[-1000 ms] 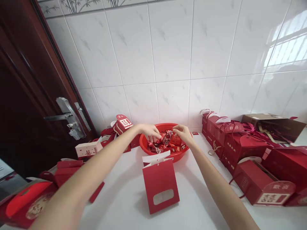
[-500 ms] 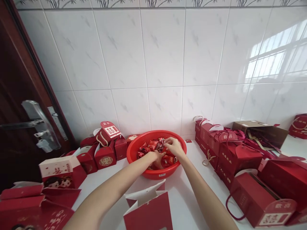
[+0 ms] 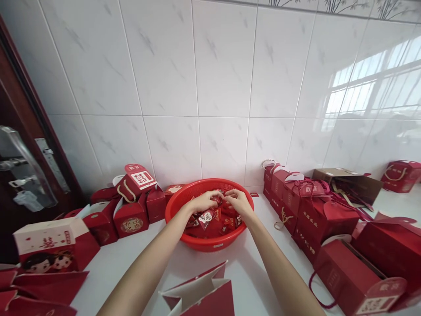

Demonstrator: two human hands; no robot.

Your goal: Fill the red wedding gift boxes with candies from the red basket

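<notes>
A red plastic basket (image 3: 174,228) holds many small wrapped candies (image 3: 207,218), mostly red with some white lettering. My left hand (image 3: 205,201) is above the candies, its fingers curled around a few wrapped ones. Close beside it, my right hand (image 3: 238,202) has its thumb and fingers pinched together. Whatever sits between those right fingertips is too small to make out. The fingertips of both hands nearly meet over the basket. In front of the basket, nearest me, stands a red paper box (image 3: 210,298) with its top open and pale inside.
Red gift boxes (image 3: 131,217) line the left side, some decorated with printed figures. More red boxes (image 3: 309,224) with cord handles stand in rows on the right, beside an open brown carton (image 3: 358,184) containing ribbons. A tiled wall (image 3: 223,145) is behind; a door handle (image 3: 29,166) shows at left.
My left hand has risen from deep among the candies and now grips some near my right hand. My right hand has stayed over the basket. The view has tilted and shifted slightly.
</notes>
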